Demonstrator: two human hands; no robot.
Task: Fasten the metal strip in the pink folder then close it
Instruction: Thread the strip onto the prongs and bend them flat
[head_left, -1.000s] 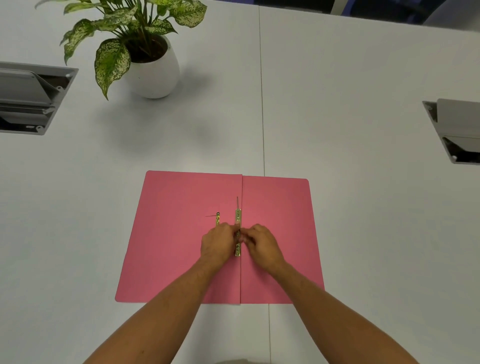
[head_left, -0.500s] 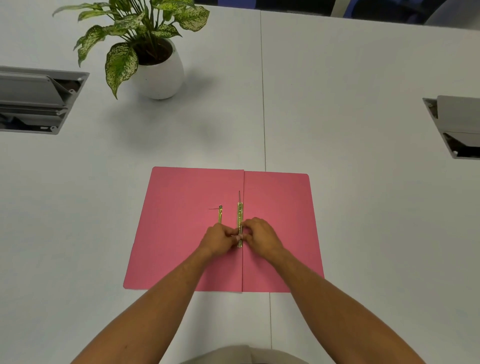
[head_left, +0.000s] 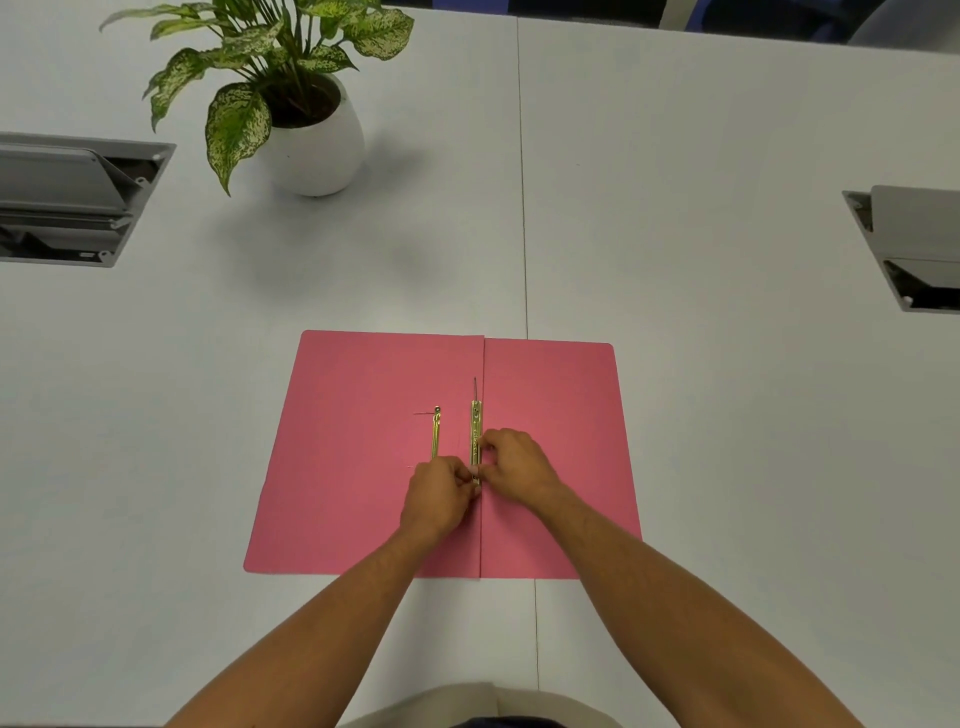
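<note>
The pink folder (head_left: 363, 467) lies open and flat on the white table, its crease running away from me. A gold metal strip (head_left: 475, 431) lies along the crease, with a thin prong standing up at its far end. A second, narrower gold strip (head_left: 435, 434) lies a little to its left on the left flap. My left hand (head_left: 439, 499) and my right hand (head_left: 514, 467) meet at the near end of the crease strip, fingertips pinched on it from either side. That near end is hidden under my fingers.
A potted plant in a white pot (head_left: 311, 150) stands at the back left. Grey cable hatches are sunk into the table at the left edge (head_left: 72, 197) and the right edge (head_left: 909, 249). A seam (head_left: 522, 208) runs down the table's middle.
Both hands stay pinched at the near end of the strip. The left hand has slid slightly toward me, uncovering more of the narrower strip. The view has shifted a little.
</note>
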